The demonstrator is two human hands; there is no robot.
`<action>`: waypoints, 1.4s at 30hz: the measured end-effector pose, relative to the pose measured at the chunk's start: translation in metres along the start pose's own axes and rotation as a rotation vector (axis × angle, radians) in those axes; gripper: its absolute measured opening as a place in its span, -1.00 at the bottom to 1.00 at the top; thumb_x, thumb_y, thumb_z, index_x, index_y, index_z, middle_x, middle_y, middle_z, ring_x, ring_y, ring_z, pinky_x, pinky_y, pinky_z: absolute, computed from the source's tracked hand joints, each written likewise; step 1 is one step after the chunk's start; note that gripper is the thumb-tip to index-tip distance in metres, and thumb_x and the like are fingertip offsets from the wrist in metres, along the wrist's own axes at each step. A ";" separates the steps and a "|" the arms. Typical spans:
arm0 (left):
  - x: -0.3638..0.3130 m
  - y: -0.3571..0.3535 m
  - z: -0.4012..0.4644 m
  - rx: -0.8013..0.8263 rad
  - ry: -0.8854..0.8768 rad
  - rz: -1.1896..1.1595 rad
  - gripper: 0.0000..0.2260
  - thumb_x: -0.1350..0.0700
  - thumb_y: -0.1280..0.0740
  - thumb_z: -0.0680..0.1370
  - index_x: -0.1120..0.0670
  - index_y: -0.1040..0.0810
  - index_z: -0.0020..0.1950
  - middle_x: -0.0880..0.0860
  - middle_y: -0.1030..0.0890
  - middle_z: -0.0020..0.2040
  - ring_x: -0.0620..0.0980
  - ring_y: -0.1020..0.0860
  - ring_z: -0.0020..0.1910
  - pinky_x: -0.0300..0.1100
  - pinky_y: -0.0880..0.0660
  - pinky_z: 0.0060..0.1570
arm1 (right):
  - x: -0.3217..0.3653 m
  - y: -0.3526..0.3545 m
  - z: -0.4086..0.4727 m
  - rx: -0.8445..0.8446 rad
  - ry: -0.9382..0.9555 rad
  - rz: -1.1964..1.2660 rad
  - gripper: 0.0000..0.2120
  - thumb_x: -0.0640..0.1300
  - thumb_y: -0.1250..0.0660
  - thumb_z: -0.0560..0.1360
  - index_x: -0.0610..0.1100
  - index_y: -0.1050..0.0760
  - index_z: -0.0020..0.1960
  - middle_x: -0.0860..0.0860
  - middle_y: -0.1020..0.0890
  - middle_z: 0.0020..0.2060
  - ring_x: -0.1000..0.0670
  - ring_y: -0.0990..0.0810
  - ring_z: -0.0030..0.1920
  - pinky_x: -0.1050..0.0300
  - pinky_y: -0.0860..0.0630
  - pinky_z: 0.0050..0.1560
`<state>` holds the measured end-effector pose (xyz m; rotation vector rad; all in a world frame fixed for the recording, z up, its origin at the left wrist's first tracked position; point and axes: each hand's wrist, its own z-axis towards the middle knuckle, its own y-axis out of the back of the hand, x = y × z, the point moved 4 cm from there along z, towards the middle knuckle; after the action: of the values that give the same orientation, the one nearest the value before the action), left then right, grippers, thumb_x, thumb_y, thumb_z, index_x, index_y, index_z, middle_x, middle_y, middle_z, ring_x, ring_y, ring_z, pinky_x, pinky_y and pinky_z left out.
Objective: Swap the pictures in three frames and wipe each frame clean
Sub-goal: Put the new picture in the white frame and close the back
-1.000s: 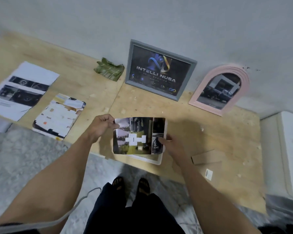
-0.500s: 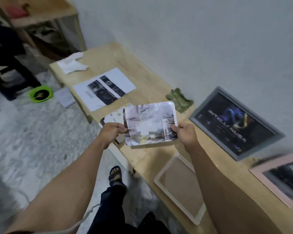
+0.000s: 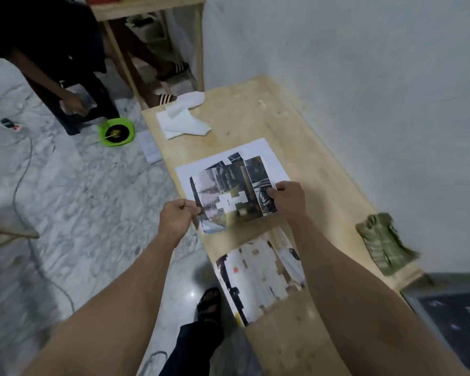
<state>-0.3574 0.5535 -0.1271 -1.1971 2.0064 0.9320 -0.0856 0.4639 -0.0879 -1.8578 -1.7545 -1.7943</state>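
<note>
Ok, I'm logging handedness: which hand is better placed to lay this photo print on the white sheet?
Probably the right hand: it pinches the dark collage photo print directly above the white printed sheet, while the left hand grips the corner off the wooden bench's edge.

Dark collage picture (image 3: 232,195) over white sheet (image 3: 266,153)
</note>
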 end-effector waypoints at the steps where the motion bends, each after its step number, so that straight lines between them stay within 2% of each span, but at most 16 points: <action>1: 0.001 0.000 0.009 -0.009 0.001 -0.004 -0.77 0.46 -0.30 0.48 0.25 -0.64 -0.30 0.22 -0.67 -0.26 0.20 -0.63 -0.23 0.04 -0.61 -0.19 | 0.002 -0.008 0.014 0.006 -0.011 -0.016 -0.57 -0.18 -0.38 0.41 -0.10 -0.20 -0.49 0.00 -0.25 -0.57 -0.02 -0.26 -0.48 0.07 -0.15 -0.39; 3: 0.005 -0.001 0.022 -0.017 0.009 -0.004 -0.70 0.50 -0.22 0.44 0.24 -0.65 -0.34 0.22 -0.66 -0.30 0.23 -0.59 -0.35 0.23 -0.62 -0.23 | 0.005 -0.016 0.032 -0.014 -0.038 -0.050 -0.72 -0.17 -0.36 0.41 -0.26 -0.39 -0.40 -0.09 -0.41 -0.50 -0.07 -0.39 -0.39 0.08 -0.22 -0.36; 5: 0.006 -0.003 0.029 -0.028 0.025 0.030 -0.73 0.45 -0.25 0.44 0.20 -0.67 -0.29 0.21 -0.67 -0.28 0.24 -0.62 -0.31 0.20 -0.64 -0.14 | 0.009 -0.023 0.043 -0.002 -0.045 -0.080 -0.82 -0.14 -0.36 0.43 -0.29 -0.56 -0.17 -0.17 -0.61 -0.26 -0.11 -0.55 -0.22 0.11 -0.34 -0.26; 8: 0.004 -0.006 0.026 -0.055 0.029 0.073 -0.84 0.32 -0.33 0.49 0.12 -0.66 -0.17 0.18 -0.69 -0.20 0.14 -0.67 -0.08 0.01 -0.60 0.08 | 0.007 -0.028 0.050 0.060 -0.106 -0.133 -0.58 -0.04 -0.36 0.46 -0.14 -0.49 0.29 -0.07 -0.54 0.26 -0.11 -0.52 0.24 0.06 -0.45 0.19; 10: 0.003 -0.007 0.020 -0.077 0.014 0.084 -0.79 0.33 -0.31 0.51 0.08 -0.66 -0.20 0.09 -0.71 -0.13 0.05 -0.66 -0.02 -0.06 -0.58 0.09 | 0.005 -0.024 0.049 0.031 -0.097 -0.227 -0.48 -0.02 -0.34 0.45 -0.10 -0.41 0.38 -0.10 -0.48 0.33 -0.15 -0.47 0.29 -0.06 -0.42 0.29; 14: 0.013 -0.009 -0.001 -0.098 0.024 0.086 -0.81 0.30 -0.37 0.49 0.06 -0.68 -0.24 -0.02 -0.72 -0.15 0.00 -0.67 -0.05 -0.03 -0.61 0.04 | -0.010 -0.010 0.022 0.032 -0.064 -0.328 -0.62 -0.11 -0.33 0.46 -0.13 -0.50 0.27 -0.13 -0.55 0.20 -0.17 -0.54 0.18 0.02 -0.46 0.15; 17: 0.031 -0.015 -0.028 -0.044 0.049 0.204 -0.88 0.14 -0.48 0.49 0.09 -0.65 -0.25 -0.03 -0.71 -0.22 -0.03 -0.67 -0.11 -0.19 -0.54 -0.10 | -0.040 -0.003 -0.009 0.106 -0.073 -0.400 -0.79 -0.14 -0.23 0.51 -0.15 -0.57 0.07 -0.12 -0.63 0.03 -0.13 -0.58 -0.03 0.07 -0.48 -0.04; 19: 0.048 -0.022 -0.054 0.016 0.081 0.293 -0.79 0.02 -0.51 0.46 0.13 -0.62 -0.24 -0.02 -0.68 -0.27 -0.01 -0.65 -0.19 -0.19 -0.49 -0.20 | -0.061 0.004 -0.035 0.136 -0.059 -0.493 -0.82 -0.15 -0.18 0.53 -0.14 -0.55 -0.04 -0.11 -0.62 -0.07 -0.12 -0.55 -0.11 0.07 -0.48 -0.10; 21: 0.065 -0.029 -0.079 0.038 0.121 0.377 -0.66 -0.11 -0.51 0.43 0.17 -0.60 -0.19 0.03 -0.66 -0.28 0.02 -0.62 -0.25 -0.14 -0.49 -0.23 | -0.080 0.011 -0.062 0.121 -0.030 -0.561 -0.87 -0.10 -0.24 0.48 -0.13 -0.52 -0.07 -0.09 -0.58 -0.09 -0.16 -0.57 -0.03 0.02 -0.52 -0.04; 25: 0.091 -0.047 -0.120 0.038 0.145 0.491 -0.56 -0.26 -0.50 0.36 0.09 -0.53 -0.14 0.06 -0.66 -0.25 0.07 -0.64 -0.23 -0.10 -0.51 -0.23 | -0.110 0.013 -0.106 0.059 -0.012 -0.605 -0.64 0.10 -0.25 0.49 -0.16 -0.42 0.10 -0.12 -0.49 0.07 -0.18 -0.48 0.11 -0.02 -0.42 0.07; 29: 0.103 -0.064 -0.143 -0.026 0.156 0.383 -0.65 -0.06 -0.57 0.36 0.08 -0.45 -0.17 0.07 -0.65 -0.25 0.09 -0.64 -0.25 0.01 -0.62 -0.17 | -0.126 0.011 -0.122 0.050 -0.022 -0.499 -0.65 0.06 -0.27 0.47 -0.17 -0.37 0.11 -0.13 -0.49 0.08 -0.20 -0.47 0.10 -0.03 -0.41 0.04; 34: 0.106 -0.060 -0.156 -0.187 0.101 0.251 -0.60 0.18 -0.54 0.40 0.10 -0.31 -0.41 0.08 -0.50 -0.44 0.25 -0.64 -0.31 0.00 -0.58 -0.24 | -0.131 0.012 -0.127 0.059 -0.074 -0.335 -0.75 -0.04 -0.27 0.39 -0.13 -0.42 0.02 -0.09 -0.51 -0.02 -0.19 -0.50 0.05 -0.03 -0.47 0.04; 38: 0.116 -0.051 -0.157 -0.084 0.099 -0.002 -0.72 0.30 -0.52 0.43 0.31 -0.45 -0.35 0.27 -0.59 -0.32 0.14 -0.65 -0.34 0.18 -0.64 -0.14 | -0.137 0.018 -0.128 0.068 -0.113 -0.283 -0.65 0.01 -0.30 0.43 -0.11 -0.48 0.17 -0.10 -0.50 0.07 -0.19 -0.49 0.14 0.03 -0.44 0.07; 40: 0.113 -0.048 -0.161 0.022 0.112 -0.086 -0.78 0.33 -0.50 0.45 0.47 -0.54 -0.17 0.32 -0.69 -0.13 0.08 -0.69 -0.30 0.07 -0.67 -0.14 | -0.137 0.024 -0.129 0.090 -0.142 -0.151 -0.83 0.02 -0.31 0.39 -0.05 -0.53 -0.10 -0.06 -0.52 -0.17 -0.17 -0.49 -0.07 0.09 -0.40 -0.16; 41: 0.110 -0.046 -0.164 0.057 0.118 -0.104 -0.79 0.33 -0.49 0.45 0.48 -0.56 -0.12 0.30 -0.71 -0.09 0.06 -0.70 -0.29 -0.02 -0.66 -0.17 | -0.135 0.027 -0.132 0.116 -0.159 -0.063 -0.87 -0.01 -0.31 0.38 -0.02 -0.43 -0.30 -0.02 -0.43 -0.34 -0.13 -0.41 -0.22 0.11 -0.31 -0.27; 42: 0.106 -0.044 -0.168 0.088 0.117 -0.123 -0.82 0.33 -0.49 0.45 0.45 -0.59 -0.12 0.27 -0.72 -0.08 0.05 -0.69 -0.28 -0.07 -0.66 -0.19 | -0.134 0.030 -0.135 0.151 -0.169 0.036 -0.75 -0.08 -0.32 0.39 -0.04 -0.29 -0.39 -0.01 -0.32 -0.43 -0.09 -0.33 -0.31 0.11 -0.23 -0.32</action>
<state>-0.3848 0.3523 -0.1273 -1.3359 2.0169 0.7214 -0.1169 0.2758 -0.1165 -2.0160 -1.8386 -1.4860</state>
